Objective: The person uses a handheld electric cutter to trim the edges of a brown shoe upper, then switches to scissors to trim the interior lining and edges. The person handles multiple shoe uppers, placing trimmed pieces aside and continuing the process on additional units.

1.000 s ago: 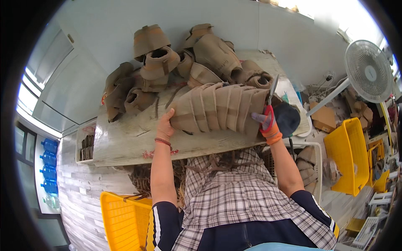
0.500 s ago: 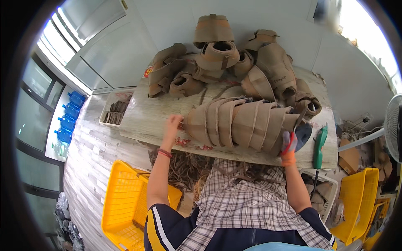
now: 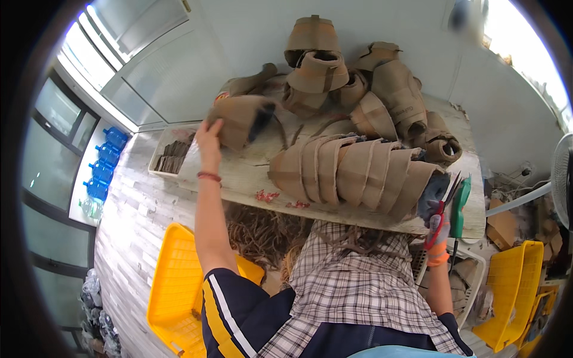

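Note:
My left hand (image 3: 210, 143) is closed on the near left side of a cone-shaped brown fabric cover (image 3: 237, 122), whose dark opening faces right and is blurred. My right hand (image 3: 439, 230), in a grey and orange glove, holds scissors (image 3: 438, 222) by their red handles, the blades pointing up and away. Just left of those blades ends a row of nested brown covers (image 3: 355, 176) lying sideways along the table's front. More covers (image 3: 316, 74) are heaped at the back against the wall. A green-handled tool (image 3: 459, 206) with a black cord lies right of the scissors.
Brown strips (image 3: 256, 232) hang in a tangle below the table (image 3: 239, 179). A yellow basket (image 3: 164, 292) stands at left on the floor, another yellow basket (image 3: 507, 292) at right. A white bin (image 3: 164, 173) of brown pieces sits beyond the table's left end. A fan (image 3: 562, 182) stands at far right.
My left hand has gone from the nested row's left end up and left to a separate cover, which has turned. My right hand has drawn off the row's right end, and the scissor blades now show.

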